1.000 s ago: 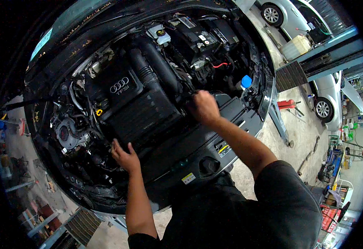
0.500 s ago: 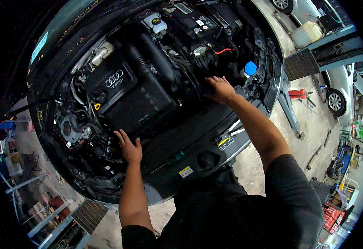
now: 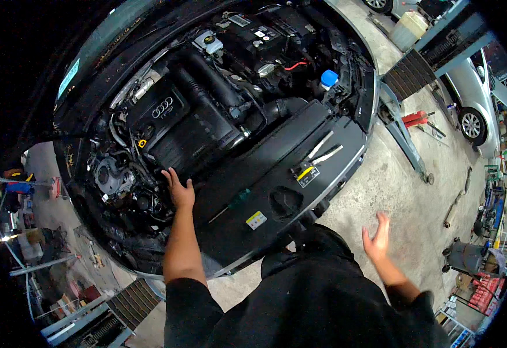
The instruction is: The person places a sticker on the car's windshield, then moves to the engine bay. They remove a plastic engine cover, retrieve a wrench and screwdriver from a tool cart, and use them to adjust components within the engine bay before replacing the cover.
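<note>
A car's engine bay lies open in front of me, with a black plastic engine cover (image 3: pixel 192 136) in its middle. My left hand (image 3: pixel 179 191) is at the cover's front left edge, holding nothing, its fingers spread; whether it touches is hard to tell. Off to the right, my right hand (image 3: pixel 376 240) hangs in the air over the floor, empty, with thumb and fingers apart. On the black front panel (image 3: pixel 230 182) lies a screwdriver (image 3: pixel 239 200) with a dark green handle. Farther right on that panel lies a tool with two pale handles (image 3: pixel 326 149).
A blue cap (image 3: pixel 329 78) stands at the bay's right side, near the battery (image 3: pixel 259 39). Lift ramps (image 3: pixel 409 75) flank the car. A red-handled jack (image 3: pixel 415 119) and a long pipe (image 3: pixel 458 197) are on the concrete floor (image 3: pixel 404 197). Another car (image 3: pixel 471 110) stands farther right.
My right hand has left the right side of the engine cover and swung back over the floor. My left hand stays at the cover's front left. The view has shifted slightly.
</note>
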{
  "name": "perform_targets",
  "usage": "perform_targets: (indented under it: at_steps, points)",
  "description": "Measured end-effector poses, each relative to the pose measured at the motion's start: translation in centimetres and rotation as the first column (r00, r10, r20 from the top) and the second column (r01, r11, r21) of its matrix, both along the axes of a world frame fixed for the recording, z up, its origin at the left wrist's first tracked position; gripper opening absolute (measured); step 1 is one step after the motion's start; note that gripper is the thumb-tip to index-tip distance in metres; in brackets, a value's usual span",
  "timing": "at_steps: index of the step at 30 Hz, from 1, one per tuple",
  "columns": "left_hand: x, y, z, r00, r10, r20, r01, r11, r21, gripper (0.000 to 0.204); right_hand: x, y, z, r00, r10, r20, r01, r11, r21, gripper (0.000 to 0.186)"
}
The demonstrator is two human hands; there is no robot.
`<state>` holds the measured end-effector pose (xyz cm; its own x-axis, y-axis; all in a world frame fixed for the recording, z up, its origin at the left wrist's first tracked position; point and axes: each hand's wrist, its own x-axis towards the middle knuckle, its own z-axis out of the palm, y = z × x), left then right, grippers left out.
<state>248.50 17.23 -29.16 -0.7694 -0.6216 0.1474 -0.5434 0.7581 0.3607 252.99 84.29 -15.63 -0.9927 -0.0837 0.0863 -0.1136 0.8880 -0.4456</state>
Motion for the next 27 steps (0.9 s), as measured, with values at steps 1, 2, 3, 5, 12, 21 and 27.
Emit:
perform_targets:
  at_steps: [1,2,3,5,12,21,27]
  points:
    - [-0.1,-0.1,-0.7,0.997,-0.022,-0.069,0.019,0.999,-0.041,0.078,3.7,1.1,0.5,0.998,-0.039,0.057,0.04,0.999,-0.016,0.07]
    - [0.4,0.5,0.2,0.996,0.007,-0.086,-0.012,0.998,-0.056,0.071,6.4,1.7,0.1,0.99,-0.066,0.123,0.073,0.996,-0.048,0.069]
    - [0.3,1.6,1.2,0.993,0.026,-0.118,-0.033,0.998,-0.059,0.064,8.6,2.3,-0.3,0.987,-0.109,0.118,0.122,0.987,-0.109,0.068]
    - [-1.3,6.6,5.4,0.986,0.118,-0.114,-0.122,0.992,-0.03,0.043,11.5,3.5,-1.2,0.972,-0.201,0.121,0.223,0.95,-0.22,0.067]
    - [0.2,6.1,2.2,0.972,-0.014,0.233,-0.023,0.988,0.155,0.052,6.9,8.3,-2.5,0.979,-0.163,0.121,0.182,0.97,-0.163,0.054]
    - [0.9,10.7,8.8,0.812,0.038,0.582,-0.08,0.996,0.045,0.074,-5.9,15.8,-1.2,0.946,0.267,0.181,-0.258,0.963,-0.073,0.054]
    - [0.8,7.8,9.2,0.856,-0.167,0.489,0.162,0.985,0.053,0.061,-15.2,4.6,1.5,0.831,0.534,0.154,-0.54,0.842,-0.005,0.057]
